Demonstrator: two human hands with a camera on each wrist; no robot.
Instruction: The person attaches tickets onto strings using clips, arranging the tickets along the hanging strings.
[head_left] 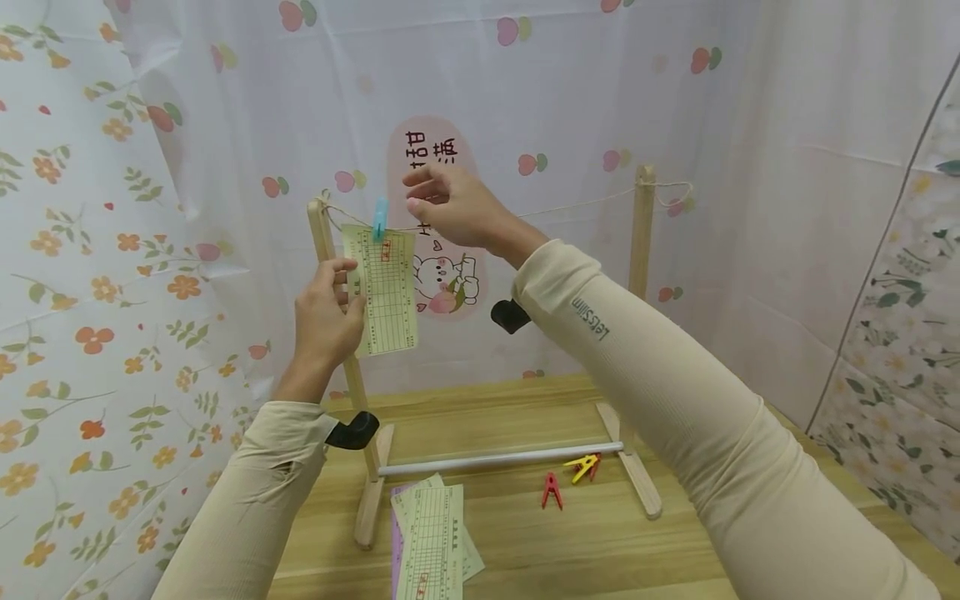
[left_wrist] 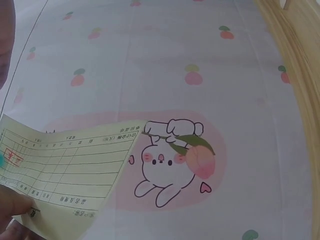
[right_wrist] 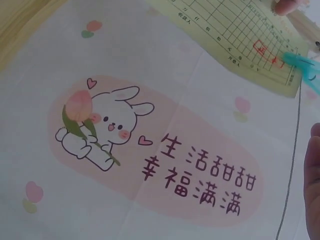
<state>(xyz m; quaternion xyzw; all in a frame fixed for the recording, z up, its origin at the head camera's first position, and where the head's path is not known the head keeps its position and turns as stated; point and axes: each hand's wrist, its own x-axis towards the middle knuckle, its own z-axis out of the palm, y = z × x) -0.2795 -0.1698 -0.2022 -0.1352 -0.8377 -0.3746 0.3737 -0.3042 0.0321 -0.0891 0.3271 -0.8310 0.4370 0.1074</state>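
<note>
A pale yellow-green printed receipt slip (head_left: 390, 304) with a red stamp hangs from a string (head_left: 577, 203) near the left post. A light blue clothespin (head_left: 380, 218) clips its top edge to the string. My left hand (head_left: 326, 321) pinches the left edge of the slip, its thumb (left_wrist: 16, 202) lying on the paper in the left wrist view. Just right of the clothespin, my right hand (head_left: 459, 210) hovers at string height with loosely bent fingers and nothing in them. The right wrist view shows the blue clothespin (right_wrist: 299, 63) biting the slip's end.
Wooden posts (head_left: 640, 250) on feet carry the string, with a white crossbar (head_left: 495, 460) low between them. On the wooden table lie overlapping slips (head_left: 435, 533), a red clothespin (head_left: 551, 490), and a yellow clothespin (head_left: 581, 469) over another red one. Printed curtains surround the table.
</note>
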